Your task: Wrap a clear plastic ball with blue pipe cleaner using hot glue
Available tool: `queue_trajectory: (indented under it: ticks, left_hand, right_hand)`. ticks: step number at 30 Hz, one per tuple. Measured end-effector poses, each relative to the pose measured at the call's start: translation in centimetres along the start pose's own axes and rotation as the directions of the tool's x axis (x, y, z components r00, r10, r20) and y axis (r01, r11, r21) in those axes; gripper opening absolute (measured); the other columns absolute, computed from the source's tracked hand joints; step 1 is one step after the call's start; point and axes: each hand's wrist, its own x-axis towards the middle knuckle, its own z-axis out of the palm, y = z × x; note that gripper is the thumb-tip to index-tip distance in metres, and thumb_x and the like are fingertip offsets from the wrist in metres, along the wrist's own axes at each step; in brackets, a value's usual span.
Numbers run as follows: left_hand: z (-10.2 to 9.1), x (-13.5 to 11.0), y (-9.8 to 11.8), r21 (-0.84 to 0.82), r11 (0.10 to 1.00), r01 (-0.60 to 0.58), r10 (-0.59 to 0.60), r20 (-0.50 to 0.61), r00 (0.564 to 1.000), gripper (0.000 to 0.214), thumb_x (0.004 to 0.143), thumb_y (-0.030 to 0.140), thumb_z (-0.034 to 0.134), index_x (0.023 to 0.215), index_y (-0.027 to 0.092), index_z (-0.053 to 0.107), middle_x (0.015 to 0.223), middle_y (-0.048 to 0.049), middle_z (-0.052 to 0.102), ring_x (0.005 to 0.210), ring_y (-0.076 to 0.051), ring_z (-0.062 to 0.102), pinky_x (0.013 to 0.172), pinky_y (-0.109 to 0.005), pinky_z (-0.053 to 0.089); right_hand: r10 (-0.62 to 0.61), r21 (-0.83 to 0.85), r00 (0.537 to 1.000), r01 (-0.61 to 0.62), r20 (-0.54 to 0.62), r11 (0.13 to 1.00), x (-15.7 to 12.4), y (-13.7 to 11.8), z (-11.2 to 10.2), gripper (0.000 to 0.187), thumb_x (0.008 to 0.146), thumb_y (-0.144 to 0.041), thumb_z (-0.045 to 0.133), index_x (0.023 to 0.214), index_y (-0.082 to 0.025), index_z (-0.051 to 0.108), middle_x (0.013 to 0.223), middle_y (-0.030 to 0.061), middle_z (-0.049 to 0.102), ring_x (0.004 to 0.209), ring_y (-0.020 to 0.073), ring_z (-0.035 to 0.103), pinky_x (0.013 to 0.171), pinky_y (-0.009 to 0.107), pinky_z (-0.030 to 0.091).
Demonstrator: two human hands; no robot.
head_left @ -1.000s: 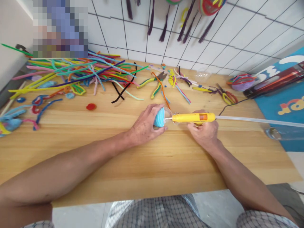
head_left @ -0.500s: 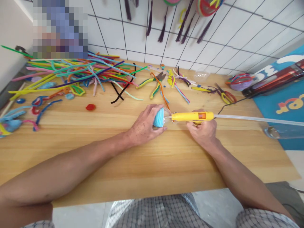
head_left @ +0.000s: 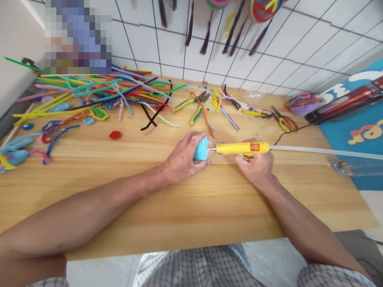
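My left hand (head_left: pixel 187 157) is closed around a small rounded piece wrapped in light blue pipe cleaner (head_left: pixel 200 148), with a clear plastic part showing on its right side. In my right hand (head_left: pixel 256 159) is a yellow hot glue gun (head_left: pixel 239 148), gripped by its handle. The gun's metal nozzle points left and meets the clear side of the blue piece; whether glue is coming out is too small to see. A long translucent glue stick (head_left: pixel 314 150) runs out of the gun's back end. An orange pipe cleaner (head_left: pixel 206 113) lies just beyond my left hand.
Many coloured pipe cleaners (head_left: pixel 119 93) are heaped at the back left. Pliers (head_left: pixel 196 105) and scissors (head_left: pixel 284 120) lie along the back of the wooden table (head_left: pixel 179 211). A red disc (head_left: pixel 115 134) sits left of centre. A black cord (head_left: pixel 279 137) trails behind the gun.
The view has shifted very slightly. Both hands, the blue piece and the glue gun stay in nearly the same places, with the nozzle still against the clear side.
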Motion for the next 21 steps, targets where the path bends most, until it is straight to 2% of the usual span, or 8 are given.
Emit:
queue_trajectory:
  ticks: [6,13,21]
  left_hand:
    - [0.03,0.01,0.02,0.005,1.0,-0.002,0.002,-0.006,1.0,0.081,0.089,0.032,0.08,0.157,0.02,0.038,0.151,-0.0203,0.053,0.144,-0.035,0.054,0.121,-0.053,0.05]
    - [0.05,-0.05,-0.06,0.012,1.0,-0.006,0.006,0.002,1.0,0.082,0.089,0.032,0.08,0.158,0.024,0.036,0.151,-0.0186,0.052,0.143,-0.035,0.055,0.121,-0.055,0.049]
    - [0.05,-0.05,0.09,0.009,1.0,0.008,-0.008,-0.005,1.0,0.08,0.089,0.032,0.079,0.156,0.021,0.038,0.151,-0.0193,0.052,0.143,-0.034,0.055,0.122,-0.053,0.049]
  right_hand:
    - [0.017,0.024,1.0,-0.018,0.017,1.0,0.06,0.02,-0.14,0.017,0.07,-0.027,0.058,0.086,-0.026,0.064,0.066,0.0012,0.069,0.056,0.0219,0.063,0.058,0.033,0.053]
    - [0.011,0.023,0.999,-0.012,0.039,1.0,0.06,0.28,-0.12,0.017,0.071,-0.027,0.059,0.087,-0.026,0.064,0.066,0.0014,0.069,0.059,0.0241,0.066,0.06,0.036,0.055]
    - [-0.013,-0.009,1.0,0.013,-0.009,1.0,-0.06,0.62,0.46,0.02,0.072,-0.028,0.057,0.088,-0.025,0.068,0.07,0.0033,0.074,0.063,0.0251,0.07,0.063,0.037,0.057]
